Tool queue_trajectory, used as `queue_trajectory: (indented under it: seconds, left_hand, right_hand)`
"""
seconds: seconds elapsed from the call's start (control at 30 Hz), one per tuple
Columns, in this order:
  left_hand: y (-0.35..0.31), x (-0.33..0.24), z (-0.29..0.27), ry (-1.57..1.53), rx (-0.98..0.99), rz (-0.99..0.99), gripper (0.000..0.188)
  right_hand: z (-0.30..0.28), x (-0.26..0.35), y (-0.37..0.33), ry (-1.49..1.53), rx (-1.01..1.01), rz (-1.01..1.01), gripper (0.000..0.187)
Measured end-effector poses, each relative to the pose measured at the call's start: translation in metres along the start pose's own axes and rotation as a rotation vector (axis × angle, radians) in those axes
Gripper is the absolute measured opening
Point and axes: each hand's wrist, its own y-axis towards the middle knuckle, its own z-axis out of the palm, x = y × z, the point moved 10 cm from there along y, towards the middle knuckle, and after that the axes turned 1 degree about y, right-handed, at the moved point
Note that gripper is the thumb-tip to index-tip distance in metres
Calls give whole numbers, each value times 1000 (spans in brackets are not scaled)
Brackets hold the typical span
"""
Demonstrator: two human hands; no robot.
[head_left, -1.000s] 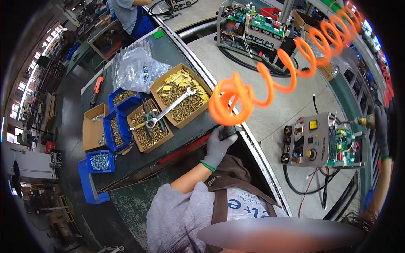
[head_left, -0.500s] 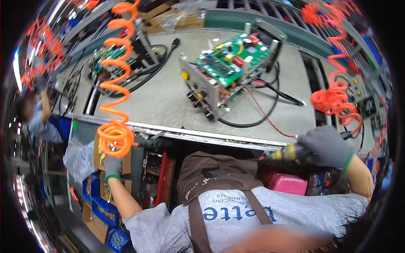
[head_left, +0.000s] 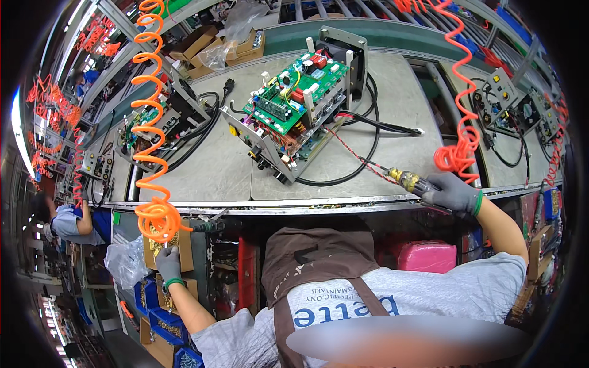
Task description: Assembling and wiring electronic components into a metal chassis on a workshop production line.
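In its grey glove, my right hand (head_left: 453,191) grips a power screwdriver (head_left: 407,179) with a yellow-and-black body. Its thin bit points left, over the near table edge, toward an open metal-framed unit (head_left: 261,144) topped by a green circuit board (head_left: 300,92). A red-and-black twisted wire (head_left: 354,154) trails from that unit to the screwdriver's bit. At lower left, my gloved left hand (head_left: 168,264) reaches to a cardboard box (head_left: 184,250) of brass-coloured small parts. Its fingers are drawn together; whatever they hold is too small to make out.
An orange coiled hose (head_left: 161,224) hangs just above my left hand. A red coiled hose (head_left: 457,156) hangs near the right hand. Blue bins (head_left: 165,328) of fasteners sit lower left. Another opened unit (head_left: 147,132) stands on the table (head_left: 215,178). A co-worker (head_left: 72,224) is far left.
My right hand has brought the screwdriver up and left, from below the table edge to above it. My left hand has shifted slightly down at the box. The whole view has shifted.
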Motion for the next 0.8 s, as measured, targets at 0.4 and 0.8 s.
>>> queue_trajectory:
  seconds: [0.4,0.8]
  left_hand:
    - [-159,-142,-51,-760,-230,116,26]
    - [-288,-388,245,-1219,1231,-48,36]
  right_hand:
    - [70,20,7,438,154,-72,43]
    - [80,44,-18,446,16,-186,39]
